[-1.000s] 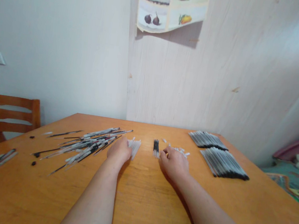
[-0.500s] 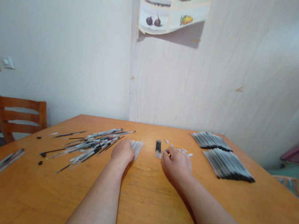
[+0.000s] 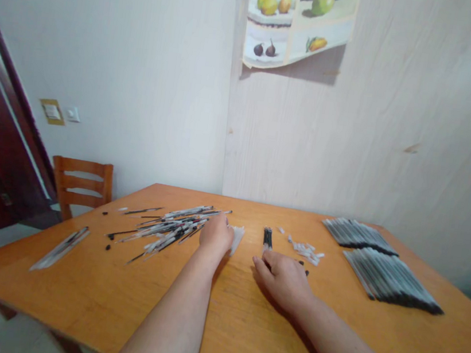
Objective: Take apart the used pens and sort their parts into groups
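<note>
My left hand [image 3: 216, 234] is at the right end of a loose pile of pen refills [image 3: 177, 225], its fingers bent forward and mostly hidden behind its back. Just right of it lies a bundle of pale translucent tubes [image 3: 236, 240], partly covered by the hand. A small row of black-ended pens or refills [image 3: 268, 236] lies in the middle of the table. At its near end rests my right hand [image 3: 285, 276], thumb and index finger apart, nothing visible between them. Small white caps [image 3: 307, 251] are scattered beyond this hand, and small black pieces [image 3: 306, 272] show beside it.
Two neat rows of clear, black-ended pens, the far row [image 3: 358, 234] and near row [image 3: 391, 278], lie on the right of the wooden table [image 3: 228, 326]. A clear packet [image 3: 60, 249] lies at left. A chair [image 3: 82, 182] stands beyond the left edge.
The view has turned left, so everything appears further right. My right hand has drawn nearer to me, uncovering the white caps and some black pieces. My left hand stays by the pale tubes.
</note>
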The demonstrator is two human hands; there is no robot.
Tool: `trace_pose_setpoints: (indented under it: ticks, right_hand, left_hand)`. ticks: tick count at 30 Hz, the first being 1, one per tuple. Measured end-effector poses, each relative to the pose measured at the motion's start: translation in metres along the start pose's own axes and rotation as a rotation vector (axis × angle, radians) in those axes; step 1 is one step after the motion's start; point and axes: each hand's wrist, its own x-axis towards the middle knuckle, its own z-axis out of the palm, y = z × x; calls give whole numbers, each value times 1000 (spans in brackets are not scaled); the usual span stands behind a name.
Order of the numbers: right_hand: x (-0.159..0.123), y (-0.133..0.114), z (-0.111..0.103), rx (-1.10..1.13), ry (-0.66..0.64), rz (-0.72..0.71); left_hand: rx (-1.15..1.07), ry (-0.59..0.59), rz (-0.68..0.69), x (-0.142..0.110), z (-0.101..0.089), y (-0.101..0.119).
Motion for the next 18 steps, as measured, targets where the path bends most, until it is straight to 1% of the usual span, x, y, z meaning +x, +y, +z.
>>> trace_pose_setpoints:
  ticks: [3,5,7,11,13,15,18]
  right_hand:
    - [-4,-5,0,28,-58,-78]
    - [-6,-8,0,43,-94,-121]
    - [-7,-9,-1,50,-122,-150]
    - [-7,-9,-1,39,-135,-157]
    - [-7,-8,-1,31,-133,-156]
    - [-7,-7,1,31,-135,-154]
    - [-6,-4,4,42,-144,-148]
  left_hand:
    - [21,26,21,15,-12,-8]
    - [84,31,40,29,-21,-22]
    - [180,-11,21,44,-30,-40]
    - [333,-46,-18,72,-50,-79]
    - [359,-61,-49,83,-58,-95]
    - [380,-76,-66,92,-63,-108]
    - [410,-106,-90,102,-65,-121]
